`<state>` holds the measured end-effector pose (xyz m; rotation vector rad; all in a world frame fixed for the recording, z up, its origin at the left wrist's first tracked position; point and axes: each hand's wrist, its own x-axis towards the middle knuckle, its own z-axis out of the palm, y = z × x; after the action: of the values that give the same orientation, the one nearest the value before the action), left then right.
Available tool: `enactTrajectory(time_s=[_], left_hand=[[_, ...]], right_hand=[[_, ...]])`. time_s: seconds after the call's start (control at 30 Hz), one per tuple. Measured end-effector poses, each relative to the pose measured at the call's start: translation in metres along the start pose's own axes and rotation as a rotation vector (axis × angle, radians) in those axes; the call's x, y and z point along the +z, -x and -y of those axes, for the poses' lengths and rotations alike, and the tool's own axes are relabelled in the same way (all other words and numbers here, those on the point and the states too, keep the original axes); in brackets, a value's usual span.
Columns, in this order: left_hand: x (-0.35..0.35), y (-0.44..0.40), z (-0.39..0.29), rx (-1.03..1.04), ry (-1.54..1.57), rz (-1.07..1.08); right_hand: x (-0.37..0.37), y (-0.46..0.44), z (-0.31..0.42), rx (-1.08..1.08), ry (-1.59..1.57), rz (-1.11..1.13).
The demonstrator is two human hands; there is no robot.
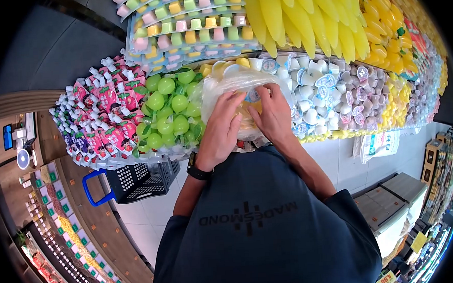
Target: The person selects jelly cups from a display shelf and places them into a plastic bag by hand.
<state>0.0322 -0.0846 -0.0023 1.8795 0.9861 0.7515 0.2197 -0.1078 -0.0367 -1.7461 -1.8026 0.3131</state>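
A clear plastic bag (212, 93) is between my two hands, over the middle of a display of packed sweets. Yellowish contents and a small cup with a blue lid (253, 95) show at its mouth. My left hand (222, 126), with a black watch (199, 171) on the wrist, closes on the bag's left side. On the other side, my right hand (272, 112) has its fingers bent over the bag's rim and closed on the plastic. The fingertips of both hands are partly hidden by the film.
Green ball-shaped packs (165, 103) and pink pouches (112, 96) lie left of the bag. White jelly cups (314, 96) fill the right side. Banana-shaped yellow packs (302, 14) hang above. A black shopping basket (141, 182) with a blue handle stands below left; boxes (388, 199) stand at right.
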Motion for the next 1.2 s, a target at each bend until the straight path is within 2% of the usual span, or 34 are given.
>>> enactTrajectory(time_s=[0.23,0.3,0.33,0.4,0.43,0.5,0.53,0.63,1.03,1.13,1.2], left_hand=[[-0.001,0.000,-0.001,0.008,0.010,-0.014],[-0.001,0.000,0.001,0.008,0.016,-0.027],[-0.001,0.001,0.002,0.012,0.021,-0.037],[-0.003,0.001,-0.002,-0.005,0.034,-0.037],[-0.004,0.000,-0.005,-0.016,0.047,-0.030],[-0.005,-0.001,-0.009,-0.041,0.116,0.012],[-0.005,-0.001,-0.010,-0.063,0.184,0.055],[-0.004,-0.001,-0.014,-0.100,0.212,0.064],[-0.003,0.002,-0.015,-0.099,0.173,0.105],[-0.002,0.004,-0.013,-0.096,0.164,0.118],[-0.002,0.005,-0.010,-0.085,0.151,0.112]], right_hand=[[0.008,-0.003,-0.008,0.009,0.032,-0.010],[0.003,-0.003,-0.006,0.136,-0.243,0.023],[-0.002,-0.002,-0.006,0.132,-0.244,0.029],[-0.011,0.003,-0.008,0.199,-0.542,0.104],[-0.013,0.005,-0.009,0.198,-0.543,0.109],[-0.017,0.010,-0.008,0.324,-1.080,0.170],[-0.019,0.010,-0.005,0.310,-1.132,0.163],[-0.027,0.013,0.001,0.350,-1.179,0.253],[-0.031,0.019,-0.006,0.275,-1.135,0.244],[-0.039,0.012,-0.027,0.296,-1.079,0.006],[-0.048,0.000,-0.056,0.310,-0.799,-0.244]])
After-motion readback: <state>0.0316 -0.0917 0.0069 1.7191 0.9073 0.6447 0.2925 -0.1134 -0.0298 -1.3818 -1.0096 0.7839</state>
